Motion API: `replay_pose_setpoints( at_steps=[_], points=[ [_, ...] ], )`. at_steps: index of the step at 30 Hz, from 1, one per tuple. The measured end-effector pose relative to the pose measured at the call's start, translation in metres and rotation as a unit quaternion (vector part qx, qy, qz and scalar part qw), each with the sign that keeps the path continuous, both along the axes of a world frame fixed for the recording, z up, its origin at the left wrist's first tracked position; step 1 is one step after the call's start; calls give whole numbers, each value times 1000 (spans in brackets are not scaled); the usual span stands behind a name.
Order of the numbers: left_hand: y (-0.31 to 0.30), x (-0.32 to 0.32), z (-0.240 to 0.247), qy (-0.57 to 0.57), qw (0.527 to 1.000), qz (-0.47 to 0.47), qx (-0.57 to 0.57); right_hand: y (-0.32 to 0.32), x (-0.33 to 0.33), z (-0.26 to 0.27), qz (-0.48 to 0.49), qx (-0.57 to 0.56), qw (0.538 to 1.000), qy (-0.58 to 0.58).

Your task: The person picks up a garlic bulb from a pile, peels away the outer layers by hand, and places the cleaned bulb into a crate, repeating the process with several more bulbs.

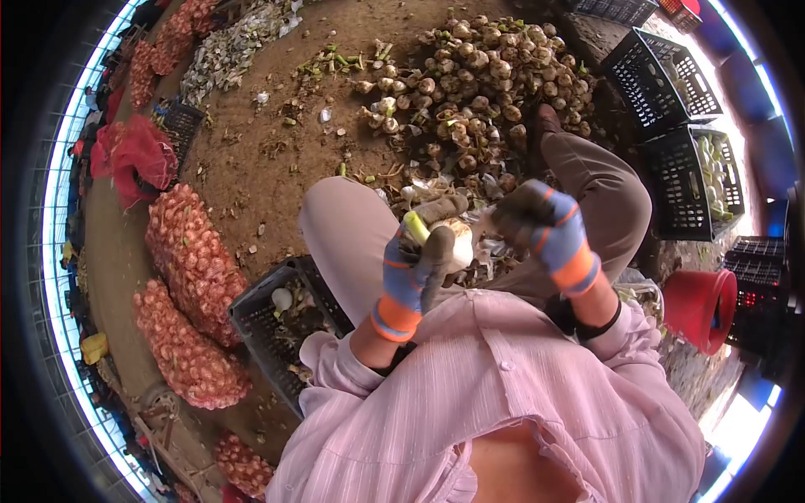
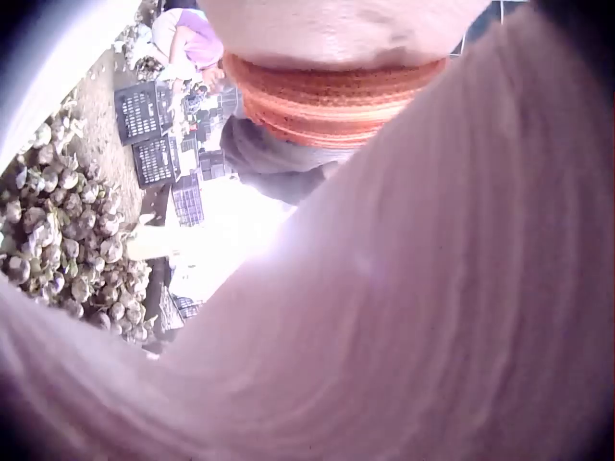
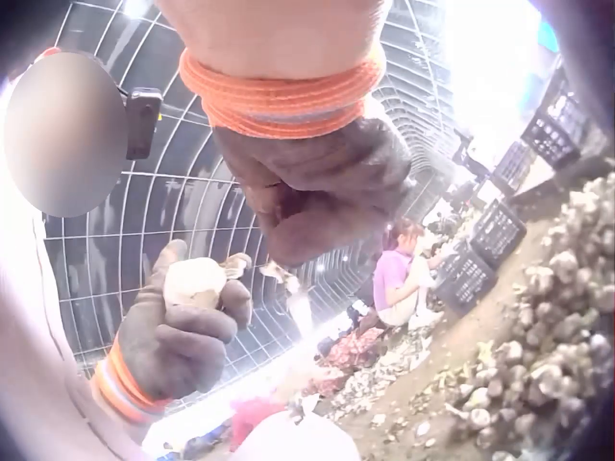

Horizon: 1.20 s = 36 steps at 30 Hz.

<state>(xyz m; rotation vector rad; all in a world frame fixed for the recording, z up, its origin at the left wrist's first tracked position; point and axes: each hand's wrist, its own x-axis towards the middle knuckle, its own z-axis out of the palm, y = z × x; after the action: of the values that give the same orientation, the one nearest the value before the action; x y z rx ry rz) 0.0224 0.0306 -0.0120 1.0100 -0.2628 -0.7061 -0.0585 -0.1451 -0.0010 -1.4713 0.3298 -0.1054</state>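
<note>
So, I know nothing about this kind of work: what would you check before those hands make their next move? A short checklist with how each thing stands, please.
1. Gloves on both hands: ok, both are gloved.
2. Bulb held: ok, the left hand grips a white garlic bulb.
3. Right hand apart from that bulb: ok, the head view shows a gap between them.
4. Tool in the right hand: cannot tell, its curled fingers hide whatever may be inside.
5. Left hand free of green stem: not ok, the stem shows between thumb and fingers.
6. More bulbs at hand: ok, a heap of bulbs lies on the ground ahead.
</note>
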Motion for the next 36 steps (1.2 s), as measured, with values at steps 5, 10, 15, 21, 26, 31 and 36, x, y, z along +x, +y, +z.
replay_pose_setpoints(
  at_steps=[5,10,15,21,26,31,36],
  points=[
    [9,10,12,-29,994,-103,38,-8,-3,13,30,197,978,68],
    [3,11,3,-205,968,-130,58,28,11,19,64,213,975,-10],
    [-1,9,-5,-240,968,-76,4,4,3,19,122,293,938,138],
    [2,6,-7,-428,884,15,188,32,-3,15,31,226,971,-65],
    [6,-2,2,-83,993,-50,65,18,0,-2,-17,40,999,-6],
    [-1,5,1,-293,953,-19,69,8,-1,22,-9,219,971,94],
    [0,12,-3,-430,898,-21,94,29,4,31,70,272,958,54]
  ],
)
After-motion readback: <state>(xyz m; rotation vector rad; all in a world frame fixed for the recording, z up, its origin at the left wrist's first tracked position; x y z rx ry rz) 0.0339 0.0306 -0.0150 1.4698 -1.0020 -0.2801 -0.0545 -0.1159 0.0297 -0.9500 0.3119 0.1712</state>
